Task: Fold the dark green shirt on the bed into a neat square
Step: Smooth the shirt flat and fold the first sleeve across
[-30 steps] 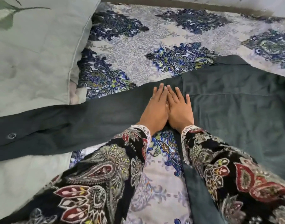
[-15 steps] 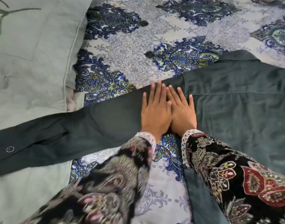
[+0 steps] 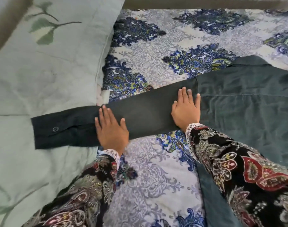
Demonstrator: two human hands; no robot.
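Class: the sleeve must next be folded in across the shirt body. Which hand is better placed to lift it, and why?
Left. The left hand lies nearer the cuff; the right hand rests flat at the shoulder seam, likely anchoring the fold.

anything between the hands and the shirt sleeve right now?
Nothing visible. Both hands lie flat, palms down, directly on the sleeve: left hand near the cuff, which overlaps the pillow; right hand by the shoulder seam.
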